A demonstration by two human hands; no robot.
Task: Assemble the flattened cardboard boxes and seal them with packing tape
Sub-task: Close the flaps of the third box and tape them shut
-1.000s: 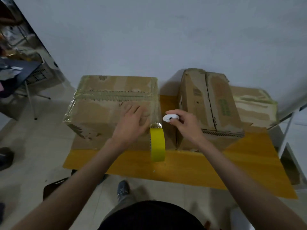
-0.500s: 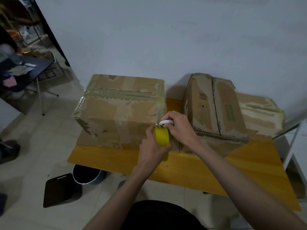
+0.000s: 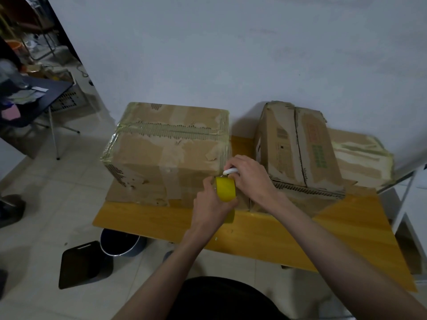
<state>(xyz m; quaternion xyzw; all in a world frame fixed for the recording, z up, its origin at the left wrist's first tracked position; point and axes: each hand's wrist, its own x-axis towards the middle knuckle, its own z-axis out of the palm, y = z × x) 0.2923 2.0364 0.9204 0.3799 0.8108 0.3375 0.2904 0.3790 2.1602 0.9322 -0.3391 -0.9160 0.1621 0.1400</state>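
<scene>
At frame centre, the left hand (image 3: 209, 204) grips the yellow tape roll (image 3: 226, 190) steady against the taped box (image 3: 166, 153) while the right hand (image 3: 248, 175) pinches a white cutter (image 3: 230, 171), likely to sever the strip.

A yellow wooden table (image 3: 265, 236) bears a taped cardboard box (image 3: 161, 158) and two more boxes (image 3: 298, 153)

My left hand (image 3: 211, 206) covers the near part of the tape roll (image 3: 226, 188), so its core is out of sight. My right hand (image 3: 248, 175) wraps the white cutter (image 3: 230, 171); only a curved bit shows and its blade is hidden. The print on the right box (image 3: 298, 146) is too blurred to read. A third box (image 3: 360, 155) sits partly hidden behind it. The bucket (image 3: 120, 243) is half under the tabletop (image 3: 265, 234).
</scene>
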